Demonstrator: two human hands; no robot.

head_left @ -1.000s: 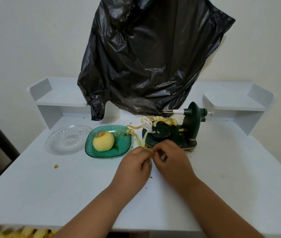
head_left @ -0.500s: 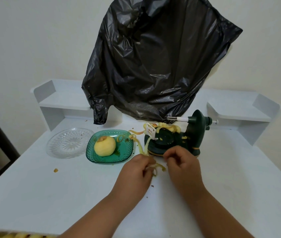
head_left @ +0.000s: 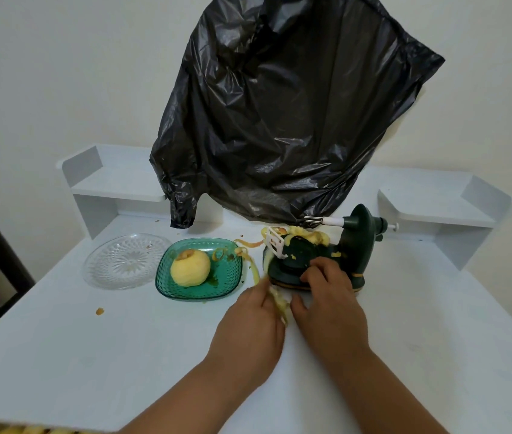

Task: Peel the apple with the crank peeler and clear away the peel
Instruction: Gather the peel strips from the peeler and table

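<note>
A peeled yellow apple (head_left: 190,267) lies in a green glass dish (head_left: 167,288). To its right stands the dark green crank peeler (head_left: 355,239), with peel (head_left: 306,234) heaped on top of it. A long strip of peel (head_left: 259,272) trails from the peeler down to the table. My left hand (head_left: 250,327) holds the lower end of that strip in front of the peeler. My right hand (head_left: 330,302) reaches onto the peeler's base, its fingers curled on the base's front; what they hold is hidden.
A clear glass plate (head_left: 125,260) sits left of the green dish. A black plastic bag (head_left: 279,114) hangs behind the peeler. White shelf risers (head_left: 114,183) line the table's back edge. A peel scrap (head_left: 100,311) lies on the white table (head_left: 92,355).
My right hand moved forward from the strip onto the peeler's base. My left hand kept hold of the peel strip. The camera view shifted downward slightly.
</note>
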